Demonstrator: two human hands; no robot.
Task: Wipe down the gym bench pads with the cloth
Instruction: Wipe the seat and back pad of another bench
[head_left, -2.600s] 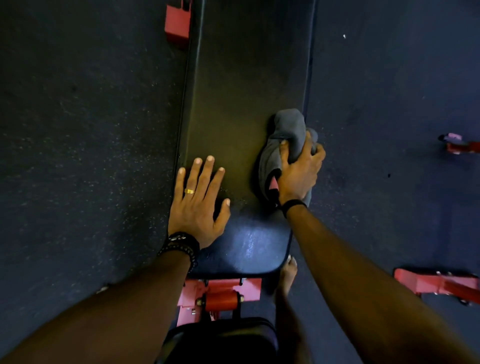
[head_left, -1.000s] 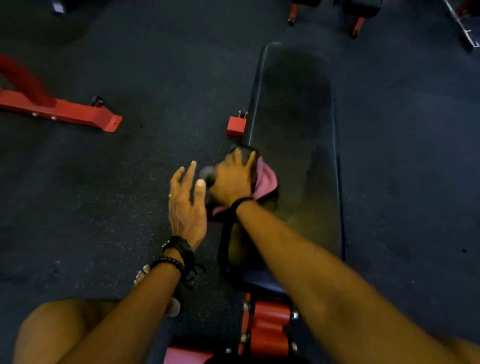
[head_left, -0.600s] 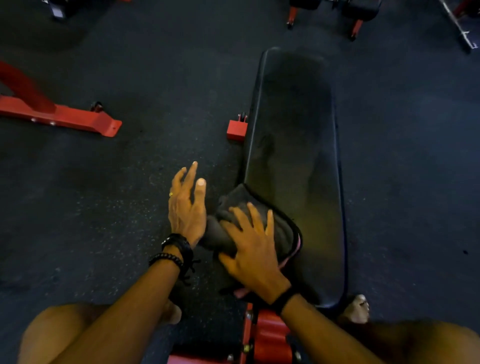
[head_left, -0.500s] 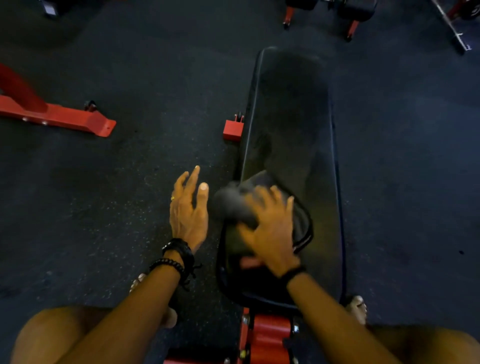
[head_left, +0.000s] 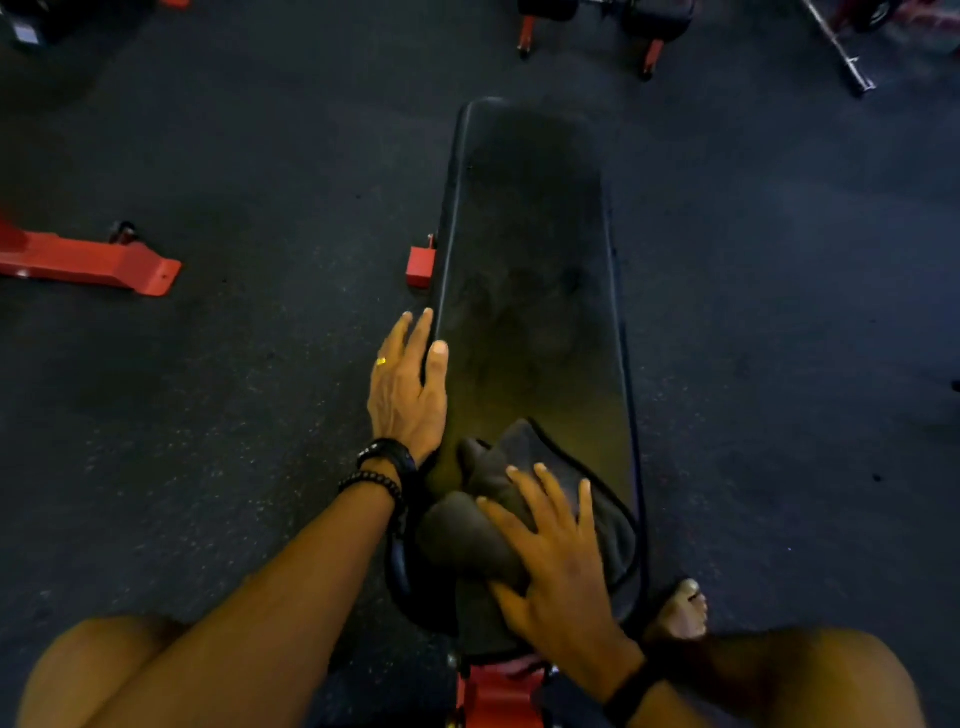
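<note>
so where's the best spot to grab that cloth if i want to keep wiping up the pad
Take the bunched fold at the near left of the cloth, coming from above. It humps up off the bench pad, so fingers could likely curl round it there; the far part lies flat and thin. The right hand presses on it with spread fingers; the left hand rests at the pad's left edge.

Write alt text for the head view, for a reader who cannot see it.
A person's right hand presses a dark cloth flat on the near end of a black bench pad, while the left hand rests open along its left edge. Red equipment stands on the dark floor.
</note>
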